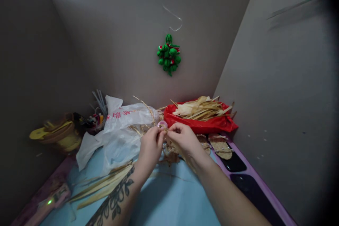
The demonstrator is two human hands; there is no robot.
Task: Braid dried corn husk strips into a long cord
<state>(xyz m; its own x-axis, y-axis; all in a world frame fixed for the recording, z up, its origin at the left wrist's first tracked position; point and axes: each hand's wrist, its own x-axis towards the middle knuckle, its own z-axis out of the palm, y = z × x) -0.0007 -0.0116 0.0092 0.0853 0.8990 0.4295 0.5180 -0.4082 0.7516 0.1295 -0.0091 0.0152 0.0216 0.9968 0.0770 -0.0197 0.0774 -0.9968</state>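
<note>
Fingertips of my left hand [151, 144] and my right hand [185, 144] almost meet above the middle of the work surface. Both pinch a thin tan straw strand, of which only a small bit shows between them. Just behind the fingertips is a small pink ring-shaped thing [162, 124]. A braided straw cord [145, 105] sticks up behind my left hand. Below the hands lies a brown dried bundle [171, 157], partly hidden by my right wrist. Pale dried leaf strips [106, 187] lie beside my left forearm.
A white plastic bag [119, 123] lies at the back left, near a yellow-brown pot [60, 134]. A red bag [201, 125] holds dried husks at the back right. Woven tan pieces [221, 146] and a dark phone-like slab [254, 194] lie right. A green ornament [168, 56] hangs ahead.
</note>
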